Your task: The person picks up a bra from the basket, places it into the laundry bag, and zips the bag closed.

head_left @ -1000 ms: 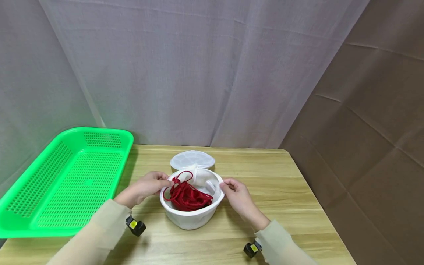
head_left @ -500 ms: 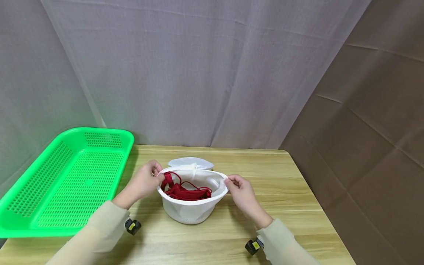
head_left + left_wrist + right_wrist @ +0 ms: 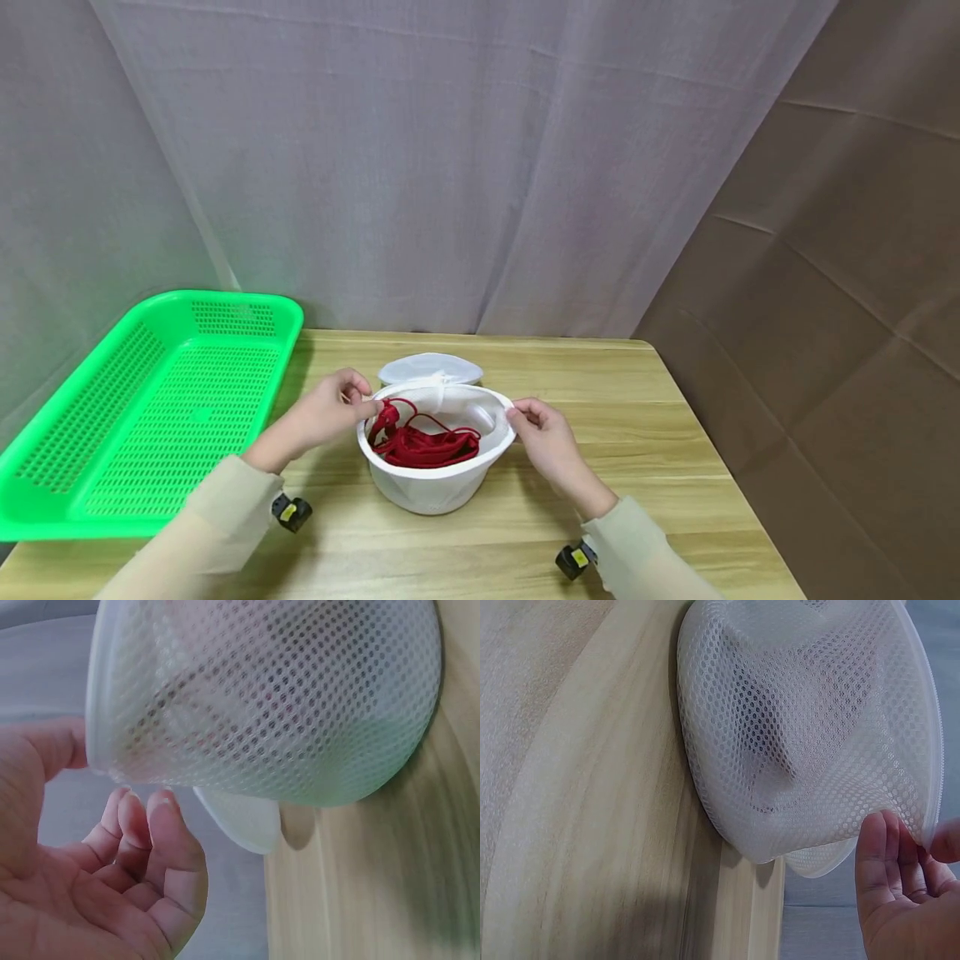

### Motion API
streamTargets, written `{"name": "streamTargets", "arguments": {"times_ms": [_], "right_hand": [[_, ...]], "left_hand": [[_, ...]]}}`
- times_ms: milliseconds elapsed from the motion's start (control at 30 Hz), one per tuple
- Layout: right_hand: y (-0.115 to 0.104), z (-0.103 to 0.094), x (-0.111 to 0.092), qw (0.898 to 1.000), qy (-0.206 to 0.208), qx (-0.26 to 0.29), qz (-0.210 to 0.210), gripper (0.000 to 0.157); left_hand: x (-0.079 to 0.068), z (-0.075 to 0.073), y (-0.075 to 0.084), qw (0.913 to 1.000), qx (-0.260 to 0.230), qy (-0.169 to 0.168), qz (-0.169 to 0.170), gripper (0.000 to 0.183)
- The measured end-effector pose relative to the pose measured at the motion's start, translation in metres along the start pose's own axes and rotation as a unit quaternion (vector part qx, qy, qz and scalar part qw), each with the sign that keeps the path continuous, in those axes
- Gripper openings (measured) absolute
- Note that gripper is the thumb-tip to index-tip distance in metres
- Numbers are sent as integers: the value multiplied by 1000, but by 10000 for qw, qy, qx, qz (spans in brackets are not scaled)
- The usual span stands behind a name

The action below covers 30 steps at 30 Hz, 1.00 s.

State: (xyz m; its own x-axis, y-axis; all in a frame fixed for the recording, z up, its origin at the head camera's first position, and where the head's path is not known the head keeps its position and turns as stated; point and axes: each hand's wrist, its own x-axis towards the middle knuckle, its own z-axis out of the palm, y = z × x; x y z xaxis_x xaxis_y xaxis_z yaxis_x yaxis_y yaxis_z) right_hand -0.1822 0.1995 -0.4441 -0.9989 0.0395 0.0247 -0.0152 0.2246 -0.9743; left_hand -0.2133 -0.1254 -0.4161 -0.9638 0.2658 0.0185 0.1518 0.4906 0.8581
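A white mesh laundry bag (image 3: 431,492) with a stiff rim stands upright on the table, its lid (image 3: 430,367) folded back behind it. Inside lies a crumpled red satiny cloth item with thin straps (image 3: 427,447); its exact kind cannot be told. At the left of the rim is my left hand (image 3: 326,411), thumb reaching over the edge beside the red straps. In the left wrist view its loosely curled fingers (image 3: 176,847) stay just apart from the mesh. My right hand (image 3: 551,442) pinches the rim on the right side, thumb against fingers (image 3: 892,859).
A large green plastic basket (image 3: 288,367) with slotted sides stands on the left of the wooden table (image 3: 600,375). A grey curtain (image 3: 375,167) hangs behind, and a brown cloth (image 3: 847,333) borders the right side.
The bag was raised and stretched wider half a second ago, then lowered slightly. My left hand's fingers have loosened from the rim. My right hand keeps its pinch, nearly still.
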Motion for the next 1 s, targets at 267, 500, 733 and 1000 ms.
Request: {"name": "streamTargets", "arguments": {"times_ms": [267,500,733,1000], "right_hand": [[-30,0,-14,9998,-165,-109,77,18],[-30,1,-17,9996,-227,-131,75,19],[-2,-1,-5,9999,-151,-24,51,18],[4,-1,-2,10000,-70,8,10,16]], "left_hand": [[20,-8,1,9961,-710,399,-344,43],[39,-6,-6,9876,-1069,755,-865,51],[53,0,-20,9762,-1454,777,-1407,56],[65,11,-41,9728,-1340,571,-1802,59]]}}
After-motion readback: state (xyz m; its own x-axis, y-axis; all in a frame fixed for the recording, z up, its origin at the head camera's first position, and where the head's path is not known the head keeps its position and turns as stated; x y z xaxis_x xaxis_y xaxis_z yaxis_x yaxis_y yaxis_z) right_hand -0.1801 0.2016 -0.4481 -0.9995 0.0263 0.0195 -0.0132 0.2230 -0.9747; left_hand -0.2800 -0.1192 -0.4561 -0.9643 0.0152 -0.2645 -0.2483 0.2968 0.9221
